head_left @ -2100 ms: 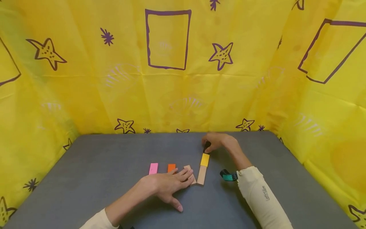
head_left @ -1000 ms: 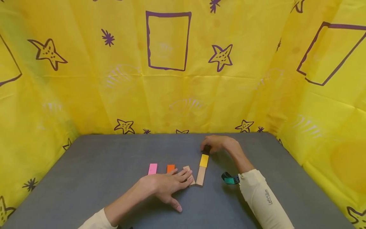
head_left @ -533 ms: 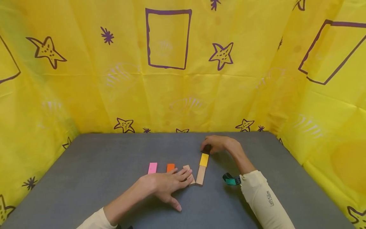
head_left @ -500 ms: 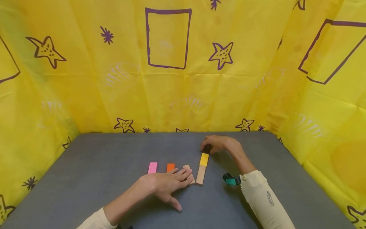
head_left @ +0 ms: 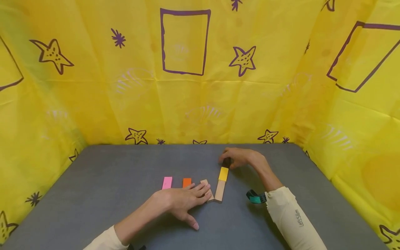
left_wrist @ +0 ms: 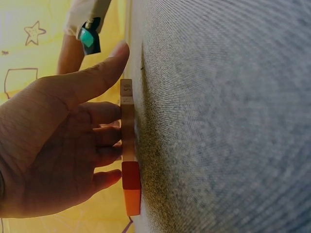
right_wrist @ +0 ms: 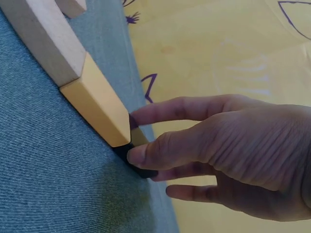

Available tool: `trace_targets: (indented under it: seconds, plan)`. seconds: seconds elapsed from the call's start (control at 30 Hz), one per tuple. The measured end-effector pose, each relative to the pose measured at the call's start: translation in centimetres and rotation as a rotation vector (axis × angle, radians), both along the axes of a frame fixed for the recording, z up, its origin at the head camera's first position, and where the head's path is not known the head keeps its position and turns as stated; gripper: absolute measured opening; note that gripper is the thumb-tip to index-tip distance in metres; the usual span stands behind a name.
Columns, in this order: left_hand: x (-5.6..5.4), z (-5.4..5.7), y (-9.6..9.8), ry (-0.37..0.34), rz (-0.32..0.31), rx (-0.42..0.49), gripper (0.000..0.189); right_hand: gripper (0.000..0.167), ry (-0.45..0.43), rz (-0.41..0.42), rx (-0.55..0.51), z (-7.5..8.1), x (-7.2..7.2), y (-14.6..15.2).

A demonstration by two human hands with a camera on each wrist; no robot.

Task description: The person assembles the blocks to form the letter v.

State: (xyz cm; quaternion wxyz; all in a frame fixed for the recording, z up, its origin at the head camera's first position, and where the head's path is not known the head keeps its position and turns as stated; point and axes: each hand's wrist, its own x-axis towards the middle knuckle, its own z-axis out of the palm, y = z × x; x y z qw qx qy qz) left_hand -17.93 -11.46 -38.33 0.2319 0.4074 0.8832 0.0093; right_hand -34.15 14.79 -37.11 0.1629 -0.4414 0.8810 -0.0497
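Pinches a black rectangular block (head_left: pixel 226 162) in the right hand (head_left: pixel 238 157) against the far end of a yellow rectangular block (head_left: pixel 223 174), apparently aligning them, and rests the outstretched left hand (head_left: pixel 185 200) on a slanting oblong pale-wood block (head_left: pixel 204 182), perhaps steadying it.

The black block (head_left: pixel 226 162) in my right hand (head_left: pixel 240 157) looks smooth, as though painted. The yellow block (right_wrist: pixel 97 104) is smooth with a soft sheen; the tan blocks (right_wrist: pixel 46 39) look like bare matt wood. The desk (right_wrist: pixel 48 165) has a ribbed, woven-cloth surface. The yellow sheet (head_left: pixel 187 114) is creased, faintly glossy cloth.
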Motion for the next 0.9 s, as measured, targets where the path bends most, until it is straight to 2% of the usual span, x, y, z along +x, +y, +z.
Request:
trace_targets:
  seconds: [0.13, 0.43, 0.67, 0.9]
  plan:
    - [0.01, 0.01, 0.1, 0.008, -0.007, -0.004, 0.102, 0.037, -0.004, 0.006, 0.012, -0.16, -0.07, 0.04]
    - [0.08, 0.01, 0.03, 0.015, -0.001, -0.004, 0.101, 0.036, 0.008, 0.031, 0.002, -0.5, -0.39, -0.04]
    - [0.01, -0.01, -0.04, 0.023, -0.005, -0.008, 0.101, 0.043, 0.009, -0.014, 0.002, -0.4, -0.22, -0.14]
    - [-0.03, -0.01, -0.06, 0.029, -0.018, -0.01, 0.101, 0.041, 0.01, -0.031, 0.011, -0.3, 0.09, -0.3]
